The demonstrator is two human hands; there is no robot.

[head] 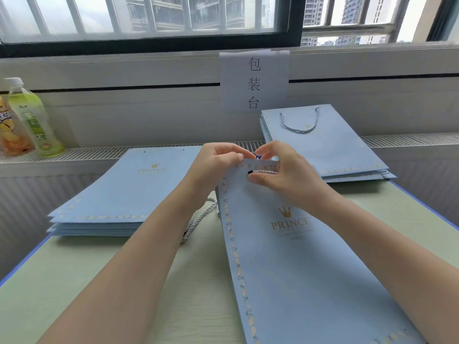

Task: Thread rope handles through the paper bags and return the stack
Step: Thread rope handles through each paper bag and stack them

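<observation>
A light blue paper bag (293,256) with a gold PRINCE crown logo lies tilted up in front of me on the table. My left hand (218,165) pinches its top edge at the left. My right hand (280,170) pinches a white twisted rope end (264,172) with a dark tip at the hole near the top edge. More white rope (198,219) trails down under my left forearm. A stack of bags without handles (124,192) lies at the left. A stack with a rope handle on top (325,142) lies at the back right.
The pale green table (74,281) has a blue edge. Two drink bottles (34,120) stand on the grille ledge at the far left. A paper sign (254,80) with printed characters hangs on the wall below the window.
</observation>
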